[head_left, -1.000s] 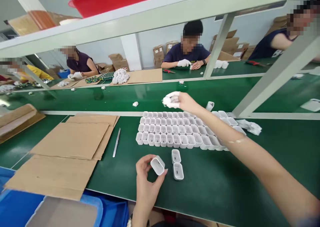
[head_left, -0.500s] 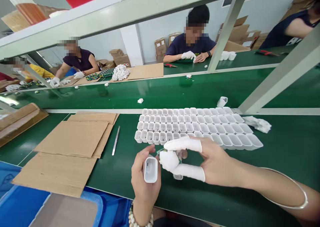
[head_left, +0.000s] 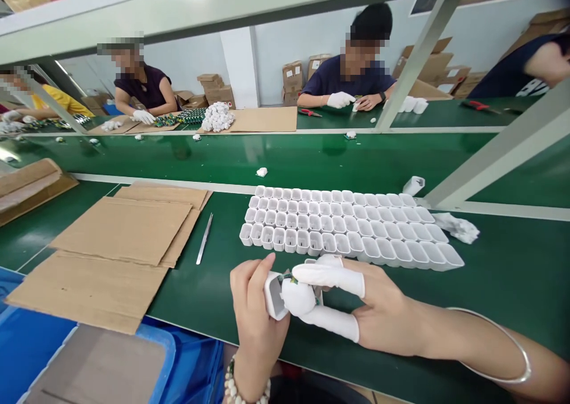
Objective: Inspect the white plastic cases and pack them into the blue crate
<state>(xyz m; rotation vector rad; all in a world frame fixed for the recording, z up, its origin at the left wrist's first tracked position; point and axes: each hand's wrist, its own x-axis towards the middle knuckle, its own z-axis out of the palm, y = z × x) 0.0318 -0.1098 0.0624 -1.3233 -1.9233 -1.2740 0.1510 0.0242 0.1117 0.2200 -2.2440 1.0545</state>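
My left hand (head_left: 256,300) is closed around a small white plastic housing (head_left: 273,297), its open end tilted toward my right hand. Between the finger-cotted fingertips of my right hand (head_left: 351,297) is a white rounded piece with a green circuit board (head_left: 298,296). The board's edge is at the mouth of the housing; how far in it reaches, I cannot tell. Just beyond my hands, rows of open white housings (head_left: 320,242) stand together on the green table. Part of another white piece shows behind my right fingers, mostly hidden.
Metal tweezers (head_left: 205,239) and cardboard sheets (head_left: 120,229) lie to the left. Blue bins (head_left: 167,356) sit below the table edge. A crumpled white cloth (head_left: 458,228) lies right of the housings. Beyond a metal post (head_left: 503,136), a green conveyor (head_left: 214,160) carries small white pieces; co-workers sit opposite.
My left hand has turned the housing sideways toward the piece in my right hand. Housing and board have come together. The view has shifted slightly, and pieces on the conveyor appear further right.
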